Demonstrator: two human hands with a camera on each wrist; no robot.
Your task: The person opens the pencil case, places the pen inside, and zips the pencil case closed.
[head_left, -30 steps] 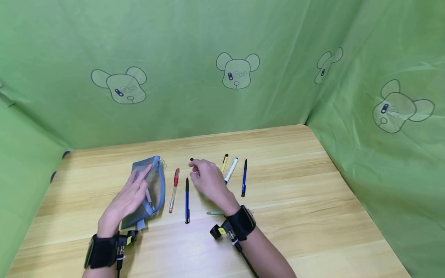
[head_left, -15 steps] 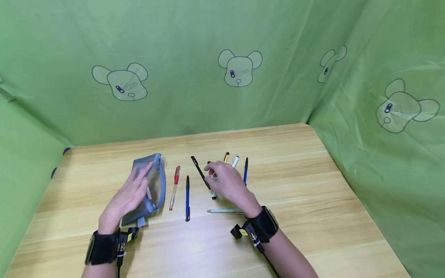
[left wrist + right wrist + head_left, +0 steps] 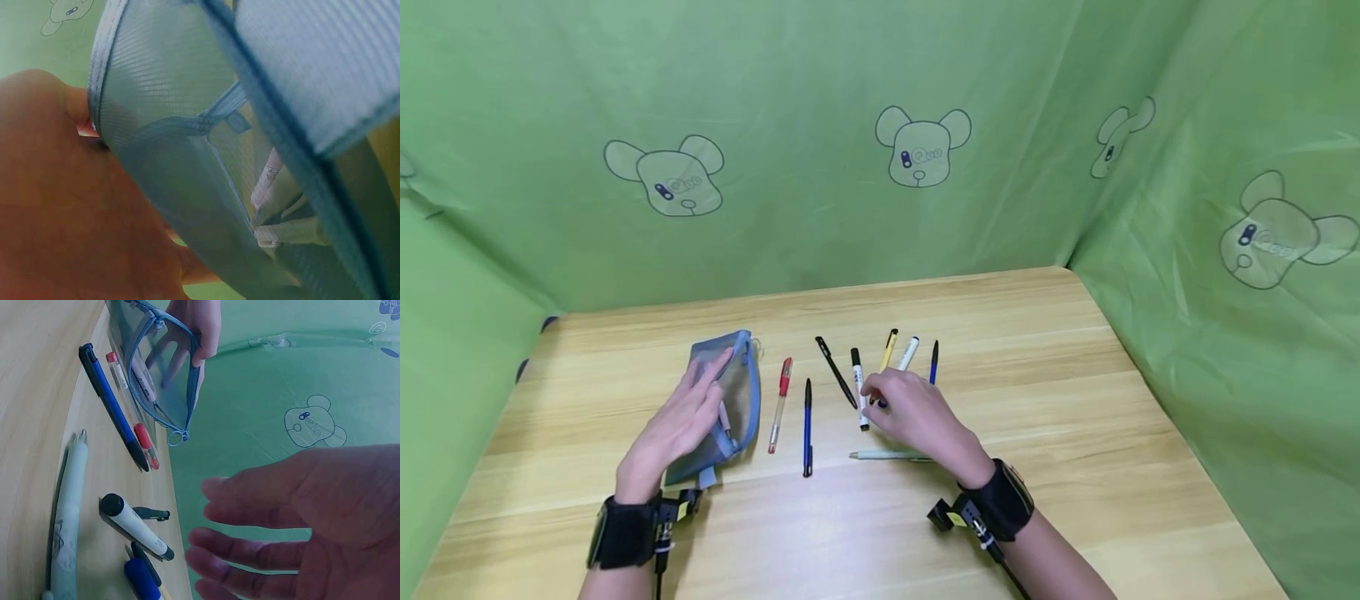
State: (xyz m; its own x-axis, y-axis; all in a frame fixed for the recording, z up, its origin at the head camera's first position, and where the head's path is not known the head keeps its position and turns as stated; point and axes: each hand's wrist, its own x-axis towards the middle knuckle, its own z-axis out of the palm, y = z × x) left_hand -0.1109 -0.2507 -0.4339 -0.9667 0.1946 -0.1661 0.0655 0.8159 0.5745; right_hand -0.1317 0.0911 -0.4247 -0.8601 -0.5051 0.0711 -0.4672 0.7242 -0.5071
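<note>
In the head view my left hand [image 3: 681, 417] holds the side of a blue mesh pencil case [image 3: 748, 400]. The right wrist view shows that thumb at the case's zip edge and its fingers behind the mesh, the mouth gaping. White pens [image 3: 267, 178] lie inside. Over the table hangs my right hand [image 3: 921, 417], fingers loosely extended with nothing in them, near a white marker with black ends [image 3: 860, 392]. Beyond it are a yellow pen [image 3: 889, 350] and another white marker [image 3: 908, 353], both partly covered by the hand. A pale green pen [image 3: 887, 455] lies below.
Between the case and my right hand lie a red-capped pen [image 3: 784, 387], a blue pen [image 3: 807, 425] and a black pen [image 3: 835, 371]. Another blue pen [image 3: 934, 362] is farther right on the wooden table [image 3: 1075, 433]. Green curtains [image 3: 805, 167] surround its back and sides.
My right hand has moved right, off the black pen and the black-ended marker, which now show more fully. My left hand has stayed on the pencil case.
</note>
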